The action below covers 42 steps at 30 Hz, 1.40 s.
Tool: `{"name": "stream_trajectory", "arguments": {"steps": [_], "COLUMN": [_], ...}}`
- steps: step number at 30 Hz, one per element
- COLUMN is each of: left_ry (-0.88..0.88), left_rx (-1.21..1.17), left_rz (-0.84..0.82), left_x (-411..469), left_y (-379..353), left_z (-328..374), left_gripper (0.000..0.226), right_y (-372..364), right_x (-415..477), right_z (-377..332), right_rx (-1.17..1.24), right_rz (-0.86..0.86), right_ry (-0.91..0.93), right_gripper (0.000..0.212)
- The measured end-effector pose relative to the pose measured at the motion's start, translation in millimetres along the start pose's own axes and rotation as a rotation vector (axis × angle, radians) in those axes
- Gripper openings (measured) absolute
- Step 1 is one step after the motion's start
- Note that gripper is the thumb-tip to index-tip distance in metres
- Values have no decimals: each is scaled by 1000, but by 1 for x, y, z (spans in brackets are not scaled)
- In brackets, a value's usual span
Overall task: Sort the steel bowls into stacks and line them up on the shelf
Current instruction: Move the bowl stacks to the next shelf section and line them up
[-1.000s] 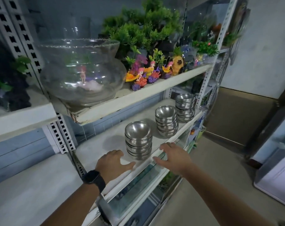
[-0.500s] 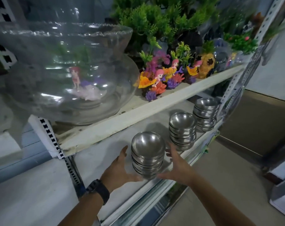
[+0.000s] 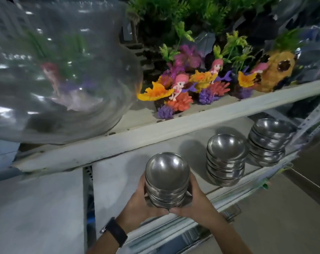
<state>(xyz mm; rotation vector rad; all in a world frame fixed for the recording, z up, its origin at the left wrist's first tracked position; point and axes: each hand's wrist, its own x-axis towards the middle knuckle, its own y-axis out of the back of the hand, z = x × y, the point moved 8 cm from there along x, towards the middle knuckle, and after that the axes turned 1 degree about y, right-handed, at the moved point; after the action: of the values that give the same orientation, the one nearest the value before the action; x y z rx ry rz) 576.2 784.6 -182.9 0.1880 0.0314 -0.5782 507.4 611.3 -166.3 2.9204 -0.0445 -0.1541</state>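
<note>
Hands now closed around nearest bowl stack (image 3: 167, 180), left hand (image 3: 140, 204), right hand (image 3: 195, 202)

dim, even indoor light. the glass bowl (image 3: 54, 70) is smeared by blur and white glare. the edges bend, wide-angle.

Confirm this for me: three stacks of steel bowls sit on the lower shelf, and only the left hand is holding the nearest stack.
Not quite. The head view shows both hands on the nearest stack: the left hand and the right hand cup it from either side. The rest holds: three stacks of steel bowls on the lower shelf.
</note>
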Motion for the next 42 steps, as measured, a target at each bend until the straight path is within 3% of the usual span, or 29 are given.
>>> {"name": "stream_trajectory", "arguments": {"steps": [10,18,27,42], "left_ry": [59,54,16,14], "left_rx": [-11,36,41,93], "left_rz": [115,255,478,676], "left_x": [-15,-52,-144,-343], "left_y": [6,51,128,271], "left_z": [6,9,-1,-29], "left_gripper": [125,124,121,124], "right_y": [-4,-52,-158,-380], "right_x": [14,23,13,-43], "right_z": [-1,-30,-75,-121], "right_rx": [57,45,-1,-174], "right_rz": [-97,-257,-479,-593], "right_ry": [37,81,136,234], "right_gripper": [118,118,118,126]}}
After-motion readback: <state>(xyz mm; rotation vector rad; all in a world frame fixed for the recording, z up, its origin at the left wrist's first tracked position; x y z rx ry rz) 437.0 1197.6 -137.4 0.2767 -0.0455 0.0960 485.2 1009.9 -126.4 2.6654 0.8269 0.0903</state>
